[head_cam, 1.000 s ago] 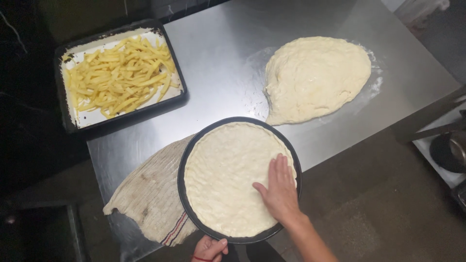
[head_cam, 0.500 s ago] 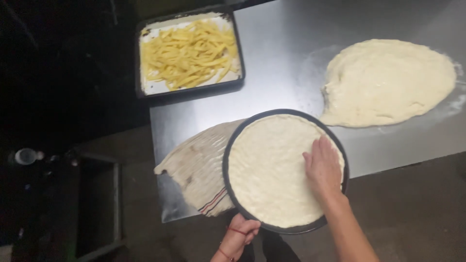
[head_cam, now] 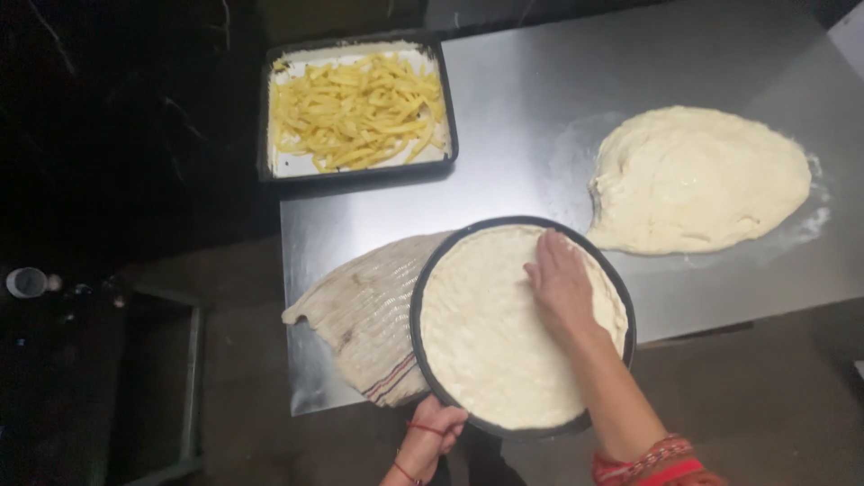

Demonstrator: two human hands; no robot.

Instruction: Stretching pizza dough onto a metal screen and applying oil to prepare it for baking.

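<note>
A round dark pan [head_cam: 621,310] is seen at the near edge of the shiny metal tabletop [head_cam: 513,135]. It sticks out a little over the edge. The pan is filled with a flat round of pale dough [head_cam: 490,333], spread almost to the rim.

The right hand [head_cam: 560,286] is laid flat on the dough, on the far right part of the round. The fingers [head_cam: 545,252] are stretched out and held close together, and they point away toward the far rim. Nothing is held in this grip; the dough is only pressed under the open palm. Most of the dough lies to the left of this hand and nearer to the body.

The left hand [head_cam: 434,428] is seen at the near rim of the pan, low in the picture. Its grip is closed on the rim, with the fingers curled over the edge. So the pan is held by the left hand, and the dough is touched by the right hand.

A striped cloth [head_cam: 364,315] is tucked under the left side of the pan. A second, bigger piece of dough [head_cam: 702,180] is spread on the tabletop, off to the right and farther away, apart from the pan. A dark tray [head_cam: 266,108] of yellow fries [head_cam: 360,110] is set at the far left corner, well apart from both hands.
</note>
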